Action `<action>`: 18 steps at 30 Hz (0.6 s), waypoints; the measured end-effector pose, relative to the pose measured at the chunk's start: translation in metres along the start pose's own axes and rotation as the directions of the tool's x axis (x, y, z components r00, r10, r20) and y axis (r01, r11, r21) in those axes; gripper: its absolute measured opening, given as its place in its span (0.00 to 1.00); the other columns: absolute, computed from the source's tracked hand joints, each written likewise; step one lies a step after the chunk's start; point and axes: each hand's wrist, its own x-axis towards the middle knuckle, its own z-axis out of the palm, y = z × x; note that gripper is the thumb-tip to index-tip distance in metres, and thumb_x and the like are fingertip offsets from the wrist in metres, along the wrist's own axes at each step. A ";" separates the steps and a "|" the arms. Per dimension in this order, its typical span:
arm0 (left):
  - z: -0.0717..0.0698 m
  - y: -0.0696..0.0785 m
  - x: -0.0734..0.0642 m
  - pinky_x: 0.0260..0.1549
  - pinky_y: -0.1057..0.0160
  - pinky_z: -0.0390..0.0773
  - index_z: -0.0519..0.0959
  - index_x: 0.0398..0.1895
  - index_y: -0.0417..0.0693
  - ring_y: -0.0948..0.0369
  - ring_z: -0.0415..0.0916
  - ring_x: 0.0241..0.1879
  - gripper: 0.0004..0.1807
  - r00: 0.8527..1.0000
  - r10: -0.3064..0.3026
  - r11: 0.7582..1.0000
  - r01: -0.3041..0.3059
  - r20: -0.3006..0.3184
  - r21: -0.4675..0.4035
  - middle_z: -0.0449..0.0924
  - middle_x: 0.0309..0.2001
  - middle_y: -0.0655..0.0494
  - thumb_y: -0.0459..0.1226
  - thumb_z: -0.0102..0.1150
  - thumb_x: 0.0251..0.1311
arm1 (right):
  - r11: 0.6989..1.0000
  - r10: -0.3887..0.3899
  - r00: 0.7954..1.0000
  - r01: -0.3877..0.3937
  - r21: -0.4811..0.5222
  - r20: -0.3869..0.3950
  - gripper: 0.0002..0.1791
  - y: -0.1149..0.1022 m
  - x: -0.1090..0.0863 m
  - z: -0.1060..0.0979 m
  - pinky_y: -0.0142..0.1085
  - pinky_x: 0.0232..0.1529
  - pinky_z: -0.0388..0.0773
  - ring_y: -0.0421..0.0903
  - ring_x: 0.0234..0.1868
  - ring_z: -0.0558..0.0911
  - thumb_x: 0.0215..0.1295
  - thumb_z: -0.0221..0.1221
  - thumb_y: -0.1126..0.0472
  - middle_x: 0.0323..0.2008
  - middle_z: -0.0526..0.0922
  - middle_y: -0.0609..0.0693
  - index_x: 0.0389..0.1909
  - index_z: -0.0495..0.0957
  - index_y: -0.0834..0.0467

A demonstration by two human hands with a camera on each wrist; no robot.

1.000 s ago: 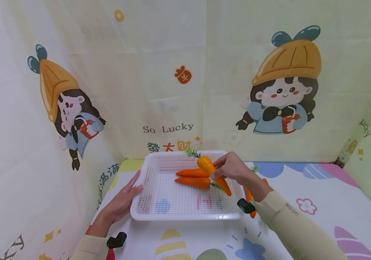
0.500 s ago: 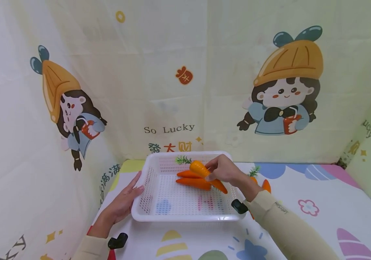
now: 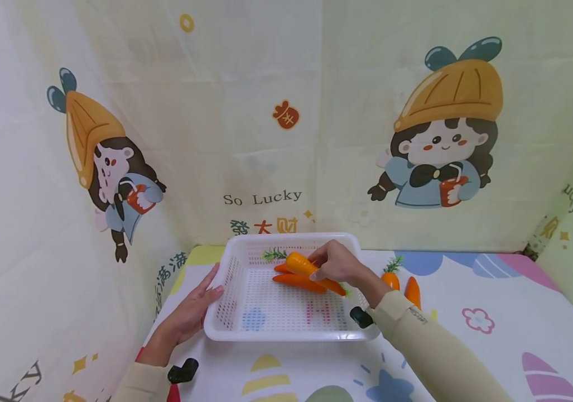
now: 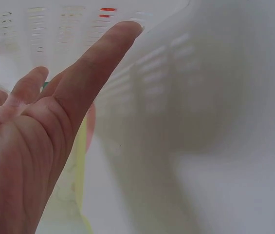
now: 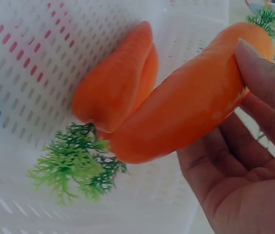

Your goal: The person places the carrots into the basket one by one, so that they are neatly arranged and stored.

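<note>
Right hand [image 3: 338,264] pinches carrot [image 3: 298,264]; left hand [image 3: 192,311], fingers straight, touches basket [image 3: 288,336]. Carrot probably light, stiff, slick; grip mid-body.

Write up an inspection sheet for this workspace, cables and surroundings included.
Surface: table covered in white with coloured prints.
Job's things: white basket with two carrots lying inside; held carrot above them; two loose carrots visible right of the basket.
Clutter: red patch near the left sleeve, unidentifiable.
Hands: left hand against the basket's left edge; right hand pinches the held carrot.
Cables: nothing seen.
Surroundings: pale wall cloth printed with cartoon figures.
</note>
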 end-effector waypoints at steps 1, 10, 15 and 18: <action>0.000 0.000 0.000 0.58 0.47 0.85 0.45 0.78 0.96 0.47 0.77 0.68 0.40 1.000 0.001 1.000 -0.001 0.000 0.002 0.57 0.83 0.53 0.54 0.56 0.74 | 1.000 0.006 1.000 -0.006 0.000 -0.002 0.20 0.001 0.001 0.001 0.41 0.49 0.89 0.48 0.41 0.85 0.55 0.72 0.73 0.45 0.90 0.54 0.51 0.88 0.63; -0.001 0.000 0.000 0.58 0.46 0.85 0.45 0.78 0.96 0.48 0.78 0.66 0.40 1.000 0.002 1.000 -0.002 0.000 0.000 0.57 0.82 0.53 0.54 0.56 0.74 | 0.998 0.019 0.999 -0.022 -0.059 -0.045 0.18 0.007 0.012 0.007 0.40 0.48 0.89 0.48 0.40 0.85 0.53 0.75 0.72 0.43 0.92 0.53 0.47 0.90 0.62; 0.000 -0.001 0.001 0.57 0.45 0.85 0.46 0.77 0.97 0.47 0.78 0.66 0.40 1.000 -0.004 1.000 0.004 -0.016 0.003 0.58 0.82 0.55 0.54 0.57 0.74 | 0.997 0.017 0.999 -0.020 -0.068 -0.046 0.19 0.009 0.015 0.013 0.41 0.49 0.89 0.48 0.39 0.85 0.52 0.75 0.72 0.43 0.91 0.52 0.47 0.90 0.61; 0.000 0.000 0.001 0.58 0.45 0.85 0.46 0.78 0.97 0.47 0.78 0.67 0.39 1.000 -0.004 1.000 0.004 -0.014 0.002 0.58 0.82 0.55 0.54 0.57 0.74 | 0.997 0.009 0.999 -0.012 -0.080 -0.036 0.19 0.009 0.016 0.016 0.41 0.51 0.89 0.48 0.39 0.85 0.51 0.76 0.72 0.43 0.92 0.53 0.47 0.90 0.62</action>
